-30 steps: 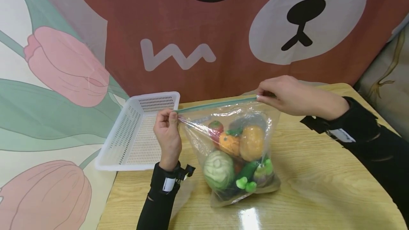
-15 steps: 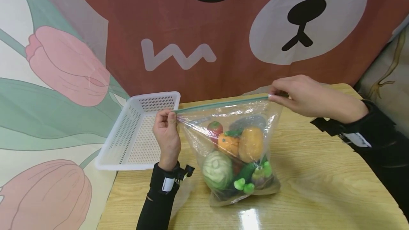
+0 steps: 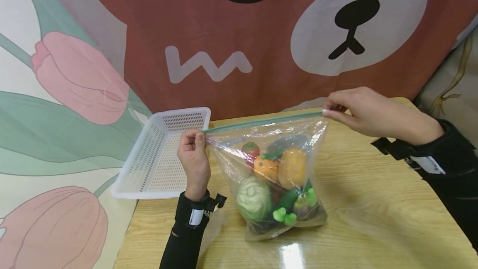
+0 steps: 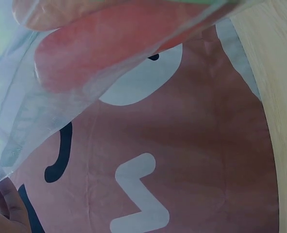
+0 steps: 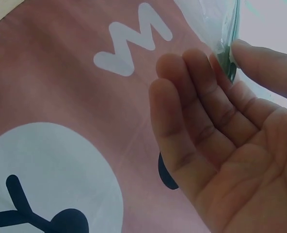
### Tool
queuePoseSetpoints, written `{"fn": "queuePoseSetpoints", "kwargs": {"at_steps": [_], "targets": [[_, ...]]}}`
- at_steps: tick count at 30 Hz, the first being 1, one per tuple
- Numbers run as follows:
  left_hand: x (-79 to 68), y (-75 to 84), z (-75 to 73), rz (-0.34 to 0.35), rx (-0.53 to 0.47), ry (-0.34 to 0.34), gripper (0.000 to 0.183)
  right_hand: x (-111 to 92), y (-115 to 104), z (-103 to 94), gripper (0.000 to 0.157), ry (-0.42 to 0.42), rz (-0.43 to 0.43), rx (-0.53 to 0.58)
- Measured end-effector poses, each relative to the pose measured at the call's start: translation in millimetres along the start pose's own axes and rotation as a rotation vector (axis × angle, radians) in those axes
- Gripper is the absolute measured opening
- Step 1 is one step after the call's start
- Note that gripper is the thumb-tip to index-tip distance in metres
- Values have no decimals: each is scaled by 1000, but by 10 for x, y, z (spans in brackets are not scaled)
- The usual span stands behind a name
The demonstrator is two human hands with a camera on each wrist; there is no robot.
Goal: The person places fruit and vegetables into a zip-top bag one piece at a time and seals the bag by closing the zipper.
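Observation:
A clear zip-top bag with a green zip strip stands on the table, full of toy vegetables. Inside show a pale green cabbage, an orange pumpkin, a yellow-orange piece, a red tomato-like piece and bright green-topped pieces. My left hand pinches the bag's top left corner between thumb and fingers. At the right end of the strip, my right hand pinches a small white zip slider. The right wrist view shows its thumb and forefinger at the green strip.
A white perforated plastic basket stands behind and left of the bag, near the left hand. The wood-grain table ends at a printed cloth backdrop with a bear face.
My right hand has slid rightward along the green strip to the bag's right corner, the white slider with it. The left hand keeps its hold at the left corner, nearly still.

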State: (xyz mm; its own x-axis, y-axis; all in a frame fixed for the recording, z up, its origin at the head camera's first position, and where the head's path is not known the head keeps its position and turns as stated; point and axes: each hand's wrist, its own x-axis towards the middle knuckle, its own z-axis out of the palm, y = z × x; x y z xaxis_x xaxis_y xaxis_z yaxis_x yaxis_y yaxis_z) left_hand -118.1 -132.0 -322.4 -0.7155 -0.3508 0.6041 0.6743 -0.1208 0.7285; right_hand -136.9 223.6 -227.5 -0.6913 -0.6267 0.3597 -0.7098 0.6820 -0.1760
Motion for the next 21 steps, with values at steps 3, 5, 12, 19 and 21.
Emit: {"fn": "queuePoseSetpoints", "kwargs": {"at_steps": [3, 5, 12, 19, 21], "targets": [[-7, 7, 11, -8, -30, -2, 13, -25, 6, 8, 10, -5, 27, 29], [-12, 14, 22, -29, -94, -17, 13, -40, 12, 30, 7, -14, 54, 91], [-53, 12, 36, -182, -409, -160, 12, -90, 100, 251, 12, -37, 130, 544], [-102, -104, 11, -438, -353, -212, 12, -127, 217, 657, 26, -10, 129, 1137], [-136, -172, 13, -492, -312, -231, 17, -103, 258, 770, 28, 5, 122, 1296]]}}
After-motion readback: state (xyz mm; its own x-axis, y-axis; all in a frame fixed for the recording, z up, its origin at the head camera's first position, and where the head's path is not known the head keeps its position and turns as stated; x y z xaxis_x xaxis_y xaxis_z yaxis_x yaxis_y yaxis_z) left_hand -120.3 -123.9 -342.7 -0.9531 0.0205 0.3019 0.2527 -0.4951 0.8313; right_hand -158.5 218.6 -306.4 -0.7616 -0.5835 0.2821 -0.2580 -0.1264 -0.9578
